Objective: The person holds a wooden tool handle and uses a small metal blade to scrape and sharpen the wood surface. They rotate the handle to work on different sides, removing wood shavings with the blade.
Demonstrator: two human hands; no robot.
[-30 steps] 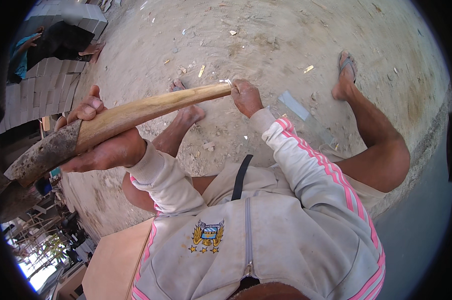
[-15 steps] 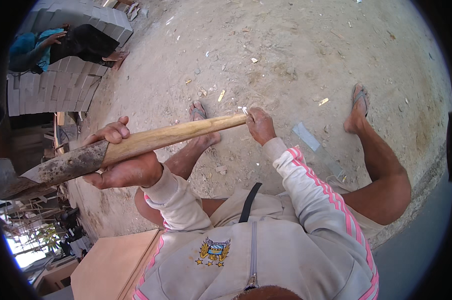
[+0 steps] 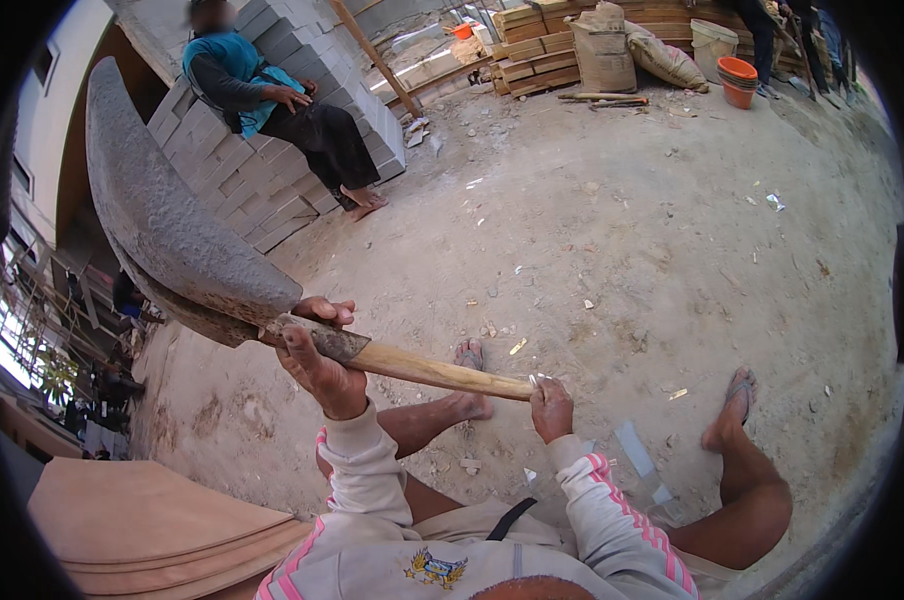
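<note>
Shovel blade (image 3: 187,215) now higher, rough, grey

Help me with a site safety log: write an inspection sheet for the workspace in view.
Surface: dusty dirt ground, with scattered debris.
Job's things: shovel, its grey blade toward the left, its wooden handle toward the right.
Clutter: pale flat strip and small yellow pieces on the ground.
Hands: right hand grips the handle's end; left hand supports the metal socket, fingers loosely spread.
Cables: nothing seen.
Surroundings: person by stacked grey blocks; timber, sacks and orange buckets farther off; brown boards at lower left.
</note>
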